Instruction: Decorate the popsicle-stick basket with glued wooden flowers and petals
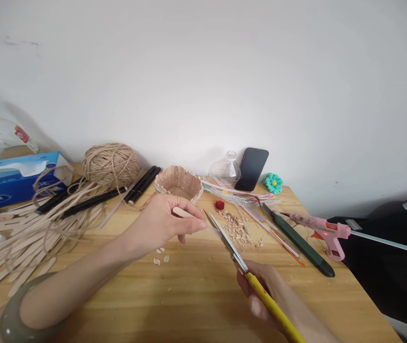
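So, the left hand (162, 221) had the wooden stick (183, 213) pinched between thumb and fingers, up over the middle of the table (174, 295), this side of the wooden container (169, 178) at the back edge. Over toward the right edge, the right hand (276, 281) was wrapped round the yellow handle of the scissors (260, 288), blades parted a little, tips aimed at the back edge. And here was the crucial line — the stick's long axis slanted rightward out of the left grip, straight toward the blades, which sat just beside those fingertips. Blur there, so whether steel touched wood, you couldn't tell. Labels, then! The blue tissue pack (10, 186) at the left back corner carried pale lettering too soft to read — and the bottle (1, 136) behind it showed red and green labels, equally illegible.
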`<state>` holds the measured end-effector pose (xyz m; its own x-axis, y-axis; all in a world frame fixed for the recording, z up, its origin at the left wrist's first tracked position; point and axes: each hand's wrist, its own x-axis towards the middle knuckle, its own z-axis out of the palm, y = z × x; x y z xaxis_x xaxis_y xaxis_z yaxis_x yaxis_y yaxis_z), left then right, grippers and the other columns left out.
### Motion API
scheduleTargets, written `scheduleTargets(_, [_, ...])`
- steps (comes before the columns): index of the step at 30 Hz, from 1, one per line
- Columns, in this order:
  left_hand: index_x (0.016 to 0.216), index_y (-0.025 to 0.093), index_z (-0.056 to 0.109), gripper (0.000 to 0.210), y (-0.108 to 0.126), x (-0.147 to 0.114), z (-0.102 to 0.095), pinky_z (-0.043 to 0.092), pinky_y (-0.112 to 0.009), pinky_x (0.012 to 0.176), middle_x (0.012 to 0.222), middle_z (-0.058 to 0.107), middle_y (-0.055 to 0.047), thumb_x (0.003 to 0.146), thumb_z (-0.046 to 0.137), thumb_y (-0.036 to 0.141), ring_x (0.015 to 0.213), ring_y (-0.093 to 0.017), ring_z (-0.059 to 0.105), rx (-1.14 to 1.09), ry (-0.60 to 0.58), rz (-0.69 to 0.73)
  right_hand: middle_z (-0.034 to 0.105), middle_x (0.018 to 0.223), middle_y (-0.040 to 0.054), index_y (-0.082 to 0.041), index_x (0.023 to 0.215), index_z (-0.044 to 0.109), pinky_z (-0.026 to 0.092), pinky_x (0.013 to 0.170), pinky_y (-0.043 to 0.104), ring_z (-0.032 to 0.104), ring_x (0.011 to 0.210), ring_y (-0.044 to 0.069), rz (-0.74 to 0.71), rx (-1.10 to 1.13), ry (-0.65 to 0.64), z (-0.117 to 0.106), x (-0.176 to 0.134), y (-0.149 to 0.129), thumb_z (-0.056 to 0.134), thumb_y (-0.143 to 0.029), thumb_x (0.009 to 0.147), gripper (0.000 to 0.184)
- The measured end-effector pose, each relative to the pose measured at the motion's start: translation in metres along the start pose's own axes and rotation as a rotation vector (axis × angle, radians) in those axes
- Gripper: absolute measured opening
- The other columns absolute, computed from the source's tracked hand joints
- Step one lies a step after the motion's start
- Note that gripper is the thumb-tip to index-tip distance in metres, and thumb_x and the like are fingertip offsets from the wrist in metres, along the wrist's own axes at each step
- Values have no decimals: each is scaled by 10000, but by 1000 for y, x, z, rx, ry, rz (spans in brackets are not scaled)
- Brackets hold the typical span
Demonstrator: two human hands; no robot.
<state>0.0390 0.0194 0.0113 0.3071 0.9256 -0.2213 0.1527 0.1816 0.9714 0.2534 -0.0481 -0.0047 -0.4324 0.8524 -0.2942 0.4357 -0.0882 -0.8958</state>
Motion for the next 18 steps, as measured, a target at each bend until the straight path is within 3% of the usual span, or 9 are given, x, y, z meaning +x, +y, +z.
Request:
scheduleTargets(9, [580, 162, 599, 177, 1, 2, 0, 403, -197, 434, 488, 571, 58, 574, 751, 253, 422, -79, 510, 55, 96, 81, 245, 598, -56, -212, 622, 312, 178, 473, 247, 197, 539, 99, 81, -30, -20, 1, -5, -2, 388, -856, 625, 648])
scheduleTargets(18, [521, 159, 575, 200, 7, 4, -4, 384, -189, 404, 411, 540, 64, 512, 760, 234, 385, -70, 474, -23, 149, 73, 257, 558, -61, -209, 597, 314, 167, 453, 247, 202, 508, 86, 34, -12, 4, 2, -6, 13, 407, -832, 650, 632])
